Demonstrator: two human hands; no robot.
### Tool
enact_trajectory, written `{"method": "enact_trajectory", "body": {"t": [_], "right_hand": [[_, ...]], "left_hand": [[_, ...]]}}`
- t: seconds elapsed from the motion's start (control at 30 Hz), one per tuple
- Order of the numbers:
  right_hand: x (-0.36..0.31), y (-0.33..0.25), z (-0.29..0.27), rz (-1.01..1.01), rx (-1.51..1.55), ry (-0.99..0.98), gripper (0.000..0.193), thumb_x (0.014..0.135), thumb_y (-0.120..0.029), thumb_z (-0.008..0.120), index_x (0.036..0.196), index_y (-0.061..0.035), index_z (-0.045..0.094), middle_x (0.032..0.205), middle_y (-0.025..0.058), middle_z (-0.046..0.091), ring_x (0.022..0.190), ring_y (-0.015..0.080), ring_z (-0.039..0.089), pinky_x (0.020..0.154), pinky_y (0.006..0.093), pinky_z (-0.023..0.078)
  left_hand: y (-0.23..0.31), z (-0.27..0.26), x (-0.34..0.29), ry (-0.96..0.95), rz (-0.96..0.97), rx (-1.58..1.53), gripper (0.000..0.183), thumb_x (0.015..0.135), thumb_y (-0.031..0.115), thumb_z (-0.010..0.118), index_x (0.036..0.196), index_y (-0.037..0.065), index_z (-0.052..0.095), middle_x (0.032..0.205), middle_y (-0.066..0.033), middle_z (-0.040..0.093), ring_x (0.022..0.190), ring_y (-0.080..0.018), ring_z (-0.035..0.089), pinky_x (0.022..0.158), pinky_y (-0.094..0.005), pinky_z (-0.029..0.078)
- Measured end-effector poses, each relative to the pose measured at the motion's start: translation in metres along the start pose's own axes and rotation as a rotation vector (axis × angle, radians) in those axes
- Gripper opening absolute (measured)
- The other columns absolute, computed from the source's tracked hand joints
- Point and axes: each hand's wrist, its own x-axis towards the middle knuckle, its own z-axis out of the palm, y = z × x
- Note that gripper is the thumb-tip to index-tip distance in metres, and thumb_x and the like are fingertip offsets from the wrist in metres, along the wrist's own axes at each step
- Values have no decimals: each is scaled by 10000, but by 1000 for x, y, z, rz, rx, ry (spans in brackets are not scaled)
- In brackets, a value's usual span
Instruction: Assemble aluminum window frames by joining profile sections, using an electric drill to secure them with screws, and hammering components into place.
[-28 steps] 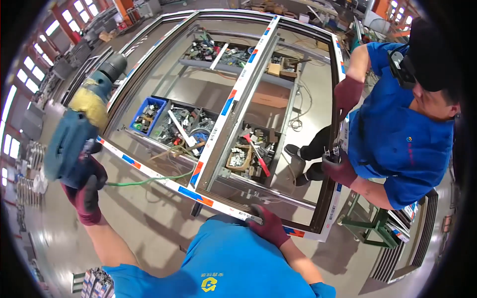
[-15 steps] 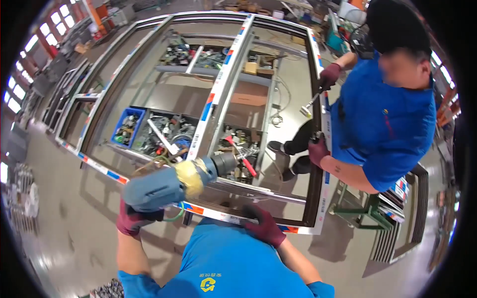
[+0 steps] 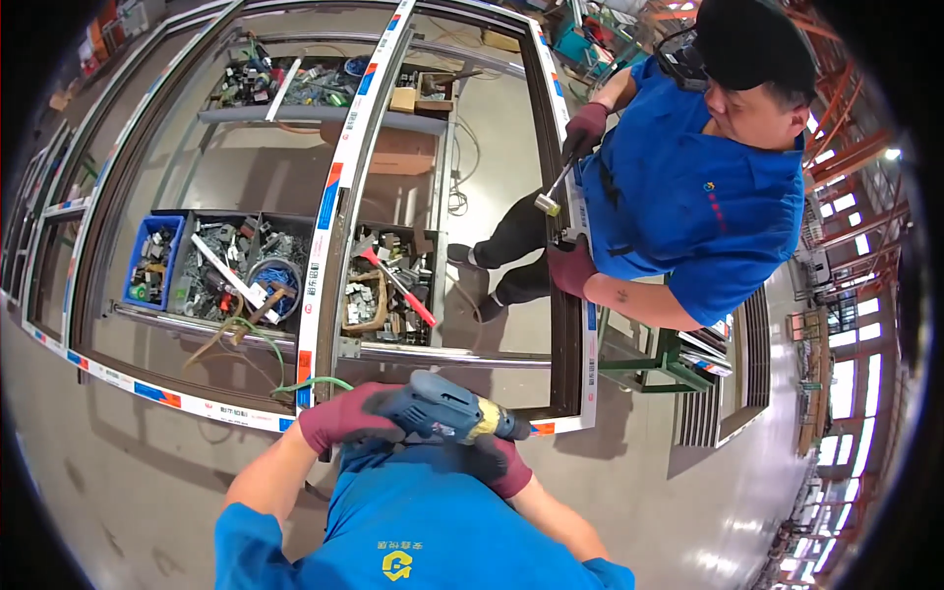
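My left hand, in a maroon work glove with dark palm, is closed around a blue-grey power drill. Yellow tape wraps the drill's front, and its dark chuck points right. Just under the front half is my right hand, gloved alike and close to my shirt; the drill hides its fingers, so I cannot tell whether it grips. Both hands are over the near edge of a large metal window frame with printed protective film. A green cord runs beside my left hand across the frame.
Below the frame stand a blue bin and trays of metal fittings, where a red-handled tool lies. At right, a co-worker holds a hammer over the frame's side. Behind them is a green stand with stacked profiles.
The drill has moved right and down, from over the frame to close before my body. My right hand has gone from the frame's edge to beneath it. The view has shifted right.
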Motion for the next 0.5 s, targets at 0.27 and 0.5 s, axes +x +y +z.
{"method": "enact_trajectory", "body": {"t": [0.27, 0.5], "right_hand": [[-6, 11, -4, -131, 149, 162, 685, 931, -537, 781, 1465, -168, 563, 1211, 44, 678, 1015, 209, 633, 860, 360, 508], [1, 29, -16, -313, -9, 326, 574, 996, -449, 723, 1446, -124, 576, 1310, 66, 685, 1183, 249, 658, 987, 417, 539]], "left_hand": [[-3, 3, 48, -71, -116, -50, 511, 886, 171, 849, 1348, 38, 676, 1184, -46, 755, 1014, -115, 682, 933, -315, 552], [-21, -9, 58, 3, -221, 192, 459, 853, 192, 874, 1252, 16, 730, 1107, -72, 779, 976, -122, 701, 907, -309, 561]]}}
